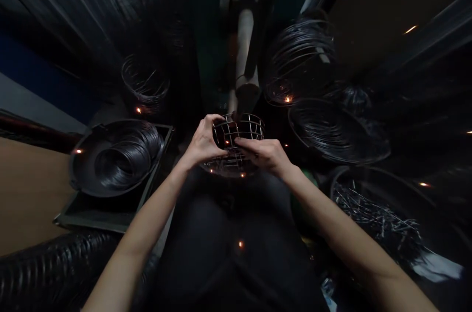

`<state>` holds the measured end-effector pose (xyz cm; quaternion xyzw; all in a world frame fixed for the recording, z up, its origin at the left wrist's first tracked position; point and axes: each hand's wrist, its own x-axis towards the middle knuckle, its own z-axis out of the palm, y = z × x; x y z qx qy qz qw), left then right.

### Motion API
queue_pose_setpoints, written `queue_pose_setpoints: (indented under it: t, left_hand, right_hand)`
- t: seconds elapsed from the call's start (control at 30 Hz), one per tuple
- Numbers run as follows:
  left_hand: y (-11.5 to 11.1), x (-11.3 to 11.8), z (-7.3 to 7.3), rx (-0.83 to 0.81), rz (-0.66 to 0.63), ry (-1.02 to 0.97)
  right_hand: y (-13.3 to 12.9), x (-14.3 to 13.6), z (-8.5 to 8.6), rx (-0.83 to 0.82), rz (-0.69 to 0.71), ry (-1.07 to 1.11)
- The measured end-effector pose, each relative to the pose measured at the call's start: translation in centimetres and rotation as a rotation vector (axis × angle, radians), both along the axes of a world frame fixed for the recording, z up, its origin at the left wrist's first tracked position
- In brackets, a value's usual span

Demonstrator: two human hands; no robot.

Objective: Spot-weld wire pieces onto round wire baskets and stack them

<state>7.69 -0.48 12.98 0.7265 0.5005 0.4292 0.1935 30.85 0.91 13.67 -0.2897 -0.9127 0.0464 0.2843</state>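
Observation:
A small round wire basket (254, 127) sits at the centre, under the tip of a spot welder's arm (246, 66). My left hand (202, 143) grips its left side, fingers over the far rim and thumb at the near side. From the right, my right hand (268, 153) pinches the near side of the basket with its fingers together. Whether a loose wire is also between those fingers, I cannot tell. Glowing sparks fly around the basket, and its lower part is dark.
Left stands a basin (83, 174) with coiled wire rings (127, 159). To the right are a tray of wire rings (320, 130) and a tub of short wire pieces (379, 218). More wire hoops (302, 51) stand behind. A ribbed hose (55, 267) lies lower left.

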Motion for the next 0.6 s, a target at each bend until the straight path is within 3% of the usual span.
queue_pose_setpoints:
  t: [0.17,0.33,0.47,0.6]
  left_hand:
    - [-2.1,0.3,-0.3,-0.045,-0.050,-0.061]
    - [-5.2,1.4,-2.3,0.069,-0.033,0.038]
    - [-6.9,2.1,-3.5,0.037,-0.096,0.111]
    - [-7.4,2.3,-4.0,-0.007,-0.110,0.136]
  right_hand:
    - [-1.8,0.4,0.9,0.007,0.073,0.013]
    - [-5.2,1.2,-1.9,0.141,0.019,-0.112]
    - [-7.5,1.8,-3.9,0.071,-0.039,-0.186]
    - [-8.7,1.9,-4.4,0.008,-0.093,-0.202]
